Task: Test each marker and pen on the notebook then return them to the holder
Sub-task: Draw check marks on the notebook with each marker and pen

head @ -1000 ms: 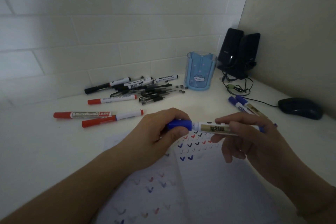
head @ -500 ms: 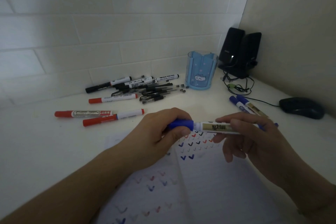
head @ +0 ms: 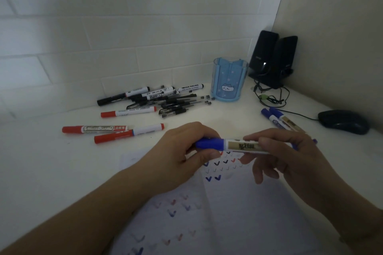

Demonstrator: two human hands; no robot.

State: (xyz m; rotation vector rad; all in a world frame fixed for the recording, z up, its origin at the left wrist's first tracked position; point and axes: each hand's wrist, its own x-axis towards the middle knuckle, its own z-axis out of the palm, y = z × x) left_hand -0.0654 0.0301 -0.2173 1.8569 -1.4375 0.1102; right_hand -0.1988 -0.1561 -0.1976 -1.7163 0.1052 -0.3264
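I hold a blue marker level above the open notebook. My left hand grips its blue cap and my right hand pinches the white barrel. The cap sits on the marker. The notebook pages carry rows of red and blue ticks. The blue holder with a cat face stands empty at the back by the wall.
Three red markers lie left of my hands. A pile of black markers and pens lies by the wall. Two blue markers lie at the right. Black speakers, cables and a mouse fill the right corner.
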